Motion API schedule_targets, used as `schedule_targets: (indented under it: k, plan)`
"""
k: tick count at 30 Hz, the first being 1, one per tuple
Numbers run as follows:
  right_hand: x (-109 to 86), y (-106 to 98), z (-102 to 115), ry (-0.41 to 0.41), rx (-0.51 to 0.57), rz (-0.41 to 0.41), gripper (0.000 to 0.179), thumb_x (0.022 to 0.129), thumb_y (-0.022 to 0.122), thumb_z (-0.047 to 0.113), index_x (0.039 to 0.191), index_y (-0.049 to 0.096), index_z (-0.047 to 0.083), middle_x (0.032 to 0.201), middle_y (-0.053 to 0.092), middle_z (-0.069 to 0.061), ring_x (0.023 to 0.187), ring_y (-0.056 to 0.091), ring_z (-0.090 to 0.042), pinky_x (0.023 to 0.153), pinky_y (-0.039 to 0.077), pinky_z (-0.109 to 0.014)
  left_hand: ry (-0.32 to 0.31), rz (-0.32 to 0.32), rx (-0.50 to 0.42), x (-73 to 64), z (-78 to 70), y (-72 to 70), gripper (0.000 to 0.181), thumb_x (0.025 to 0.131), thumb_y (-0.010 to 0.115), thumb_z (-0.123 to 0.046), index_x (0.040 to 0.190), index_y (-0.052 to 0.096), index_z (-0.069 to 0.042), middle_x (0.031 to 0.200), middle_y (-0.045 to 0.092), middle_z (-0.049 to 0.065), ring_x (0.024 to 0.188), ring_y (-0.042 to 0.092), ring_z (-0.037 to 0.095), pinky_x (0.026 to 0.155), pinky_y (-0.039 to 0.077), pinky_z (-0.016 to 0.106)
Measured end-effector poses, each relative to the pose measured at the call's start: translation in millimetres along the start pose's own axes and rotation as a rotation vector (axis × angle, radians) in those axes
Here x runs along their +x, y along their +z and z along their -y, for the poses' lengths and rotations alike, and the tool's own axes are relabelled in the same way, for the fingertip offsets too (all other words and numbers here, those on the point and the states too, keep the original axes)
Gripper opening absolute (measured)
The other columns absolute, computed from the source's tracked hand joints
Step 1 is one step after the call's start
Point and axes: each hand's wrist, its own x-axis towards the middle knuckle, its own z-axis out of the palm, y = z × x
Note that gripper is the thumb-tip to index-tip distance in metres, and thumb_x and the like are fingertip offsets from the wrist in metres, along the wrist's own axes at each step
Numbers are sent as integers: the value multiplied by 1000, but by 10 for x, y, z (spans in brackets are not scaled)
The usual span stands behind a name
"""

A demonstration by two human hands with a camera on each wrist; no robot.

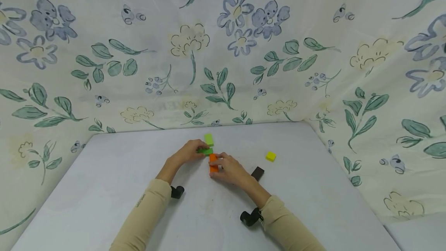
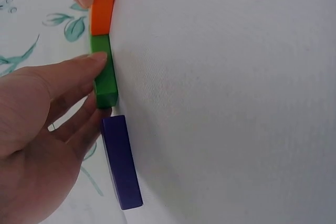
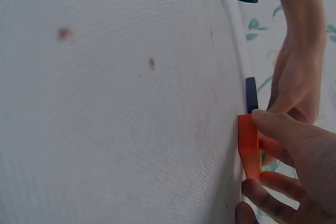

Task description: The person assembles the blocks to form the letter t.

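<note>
My left hand pinches a green block between thumb and fingers at the middle of the table. An orange block is held by my right hand, with the thumb at its near end and fingers along its side. In the left wrist view, one end of the orange block meets the end of the green one. A purple block lies close to the green block's other end; my left hand hides it in the head view. Just beyond the green block is a light green block.
A yellow block lies to the right on the white table. Nearer, a dark brown block is partly behind my right wrist. Black wrist cameras hang by both sleeves. A flowered cloth rises behind the table.
</note>
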Motion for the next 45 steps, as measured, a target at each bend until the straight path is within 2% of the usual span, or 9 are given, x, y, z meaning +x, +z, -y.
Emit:
schedule_targets:
  k: [7,12,19,25,32,40,45]
  plan:
    - [17,43,-28,10,-1,5,41,89,71,39,125,69,20,141,54,-12,113,58,-27,95,50,-45,2,9,36,-34,-41,0,32,88,68,-1,120,67,0,117,68,16,108,63,28,100,49,45]
    - [25,56,-39,11,1,2,40,89,71,38,125,69,20,142,54,-12,112,58,-26,95,50,-45,34,16,73,-46,-34,-14,34,88,67,1,122,67,1,118,68,18,111,63,31,100,49,46]
    - [30,68,-44,1,5,-8,40,87,73,37,123,71,19,141,55,-13,107,59,-25,90,51,-42,43,-10,92,-62,-83,-7,32,94,62,-7,125,65,0,128,64,17,123,58,34,106,44,49]
    - [25,61,-41,-3,6,-10,40,89,72,37,123,70,18,141,55,-13,108,59,-25,89,52,-41,101,-16,97,-128,-173,22,29,95,61,-5,122,67,1,124,67,17,119,61,35,102,48,49]
    - [25,70,-46,-6,-10,-20,39,89,71,37,123,70,17,141,55,-13,110,59,-27,91,51,-43,75,33,128,-219,-250,65,32,95,61,-6,126,65,0,129,65,16,124,59,34,105,46,48]
    - [12,67,-42,-41,-13,-47,38,89,72,32,122,71,12,138,56,-19,112,59,-32,91,52,-48,134,38,155,-255,-274,102,31,95,61,-7,124,66,1,131,63,19,125,58,37,105,45,50]
    - [2,32,-39,-20,9,-6,41,89,72,35,125,69,16,142,54,-16,116,58,-31,94,50,-49,147,32,167,-266,-284,138,29,94,62,-6,121,68,1,132,62,20,125,58,37,106,44,50]
